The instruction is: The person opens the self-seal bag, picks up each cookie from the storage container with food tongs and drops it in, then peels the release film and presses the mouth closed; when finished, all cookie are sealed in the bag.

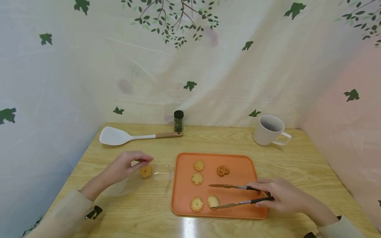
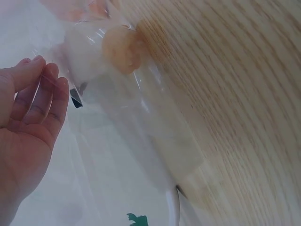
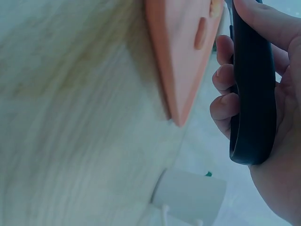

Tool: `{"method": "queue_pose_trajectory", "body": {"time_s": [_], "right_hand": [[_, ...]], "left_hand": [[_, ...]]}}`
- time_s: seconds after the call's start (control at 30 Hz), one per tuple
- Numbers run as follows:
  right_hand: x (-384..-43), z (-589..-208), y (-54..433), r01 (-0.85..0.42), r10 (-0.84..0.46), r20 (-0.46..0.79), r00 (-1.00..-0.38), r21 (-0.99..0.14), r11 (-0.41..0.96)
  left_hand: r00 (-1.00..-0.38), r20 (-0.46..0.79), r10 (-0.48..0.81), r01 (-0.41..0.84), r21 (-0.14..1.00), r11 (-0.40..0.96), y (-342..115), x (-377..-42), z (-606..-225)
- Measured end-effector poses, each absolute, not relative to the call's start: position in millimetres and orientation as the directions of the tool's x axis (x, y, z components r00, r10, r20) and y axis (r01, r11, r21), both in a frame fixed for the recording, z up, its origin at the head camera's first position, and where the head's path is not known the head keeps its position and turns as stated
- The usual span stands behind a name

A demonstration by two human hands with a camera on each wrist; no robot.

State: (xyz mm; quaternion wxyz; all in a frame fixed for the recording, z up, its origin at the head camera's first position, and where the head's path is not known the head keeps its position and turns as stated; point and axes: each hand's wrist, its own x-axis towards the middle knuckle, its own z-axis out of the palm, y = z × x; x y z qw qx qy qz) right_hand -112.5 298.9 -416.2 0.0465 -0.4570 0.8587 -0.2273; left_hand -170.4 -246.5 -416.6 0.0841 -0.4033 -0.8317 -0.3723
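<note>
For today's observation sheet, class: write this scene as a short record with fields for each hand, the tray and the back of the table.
Left hand: pinches a clear plastic bag with a round golden cookie inside
Right hand: holds black-handled metal tongs, tips apart
Orange rectangular tray: five golden-brown cookies, below the tongs
Tongs touching a cookie: cannot tell
Back of wood-grain table: white spatula with wooden handle, black-lidded jar, white mug
</note>
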Motion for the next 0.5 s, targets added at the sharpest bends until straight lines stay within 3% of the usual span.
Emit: {"method": "queue_pose_trajectory", "body": {"time_s": [0.5], "right_hand": [[-106, -437, 312, -0.757, -0.783, 0.114, -0.611, -0.375, 0.535]], "left_hand": [[-0.651, 0.452, 0.609, 0.736, 0.571, 0.363, -251, -168, -423]]}}
